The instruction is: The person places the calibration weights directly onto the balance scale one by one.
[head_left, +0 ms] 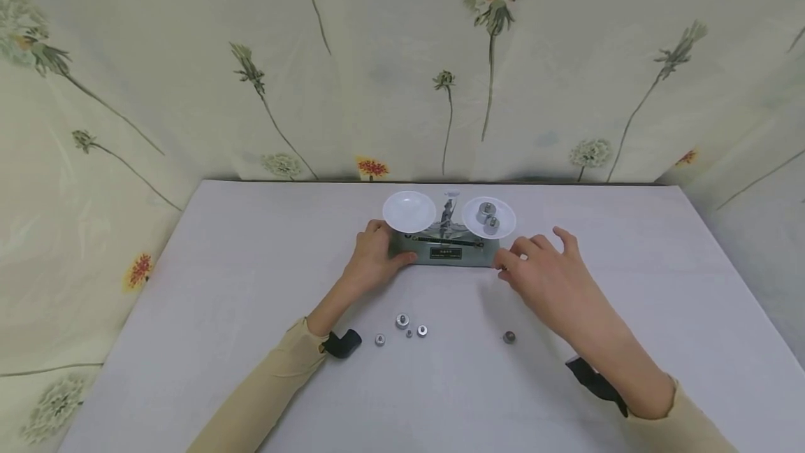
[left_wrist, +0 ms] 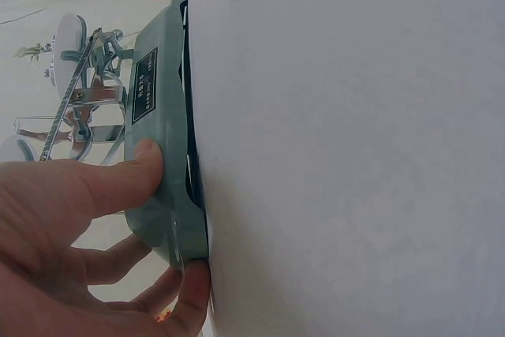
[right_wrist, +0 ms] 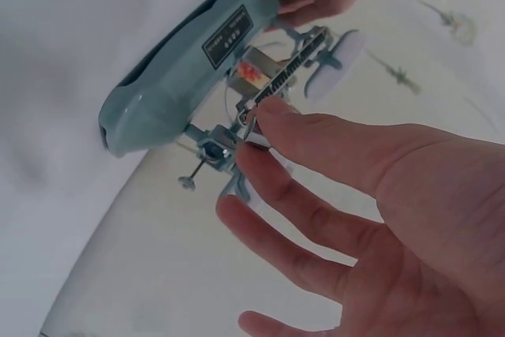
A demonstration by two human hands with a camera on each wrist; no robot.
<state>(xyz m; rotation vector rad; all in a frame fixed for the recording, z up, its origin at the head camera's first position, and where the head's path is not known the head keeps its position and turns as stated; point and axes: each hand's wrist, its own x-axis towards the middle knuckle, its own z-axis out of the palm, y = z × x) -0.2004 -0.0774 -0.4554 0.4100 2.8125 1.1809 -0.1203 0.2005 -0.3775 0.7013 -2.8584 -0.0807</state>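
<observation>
Near the 12 o'clock edge (head_left: 295,182), my left fingers (left_wrist: 146,163) grip the beam balance (head_left: 453,259); my right fingers (right_wrist: 296,124) pinch something metal (right_wrist: 250,129). Surface (head_left: 220,264) lies open toward 9.

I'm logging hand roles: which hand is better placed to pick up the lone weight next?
Probably the right hand: it is nearer the lone weight, while the left hand grips the left end of the scale. I can't tell whether the right already holds something.

Hands (right_wrist: 394,211) grip a teal scale (right_wrist: 170,96) and pinch something small (right_wrist: 251,128).
</observation>
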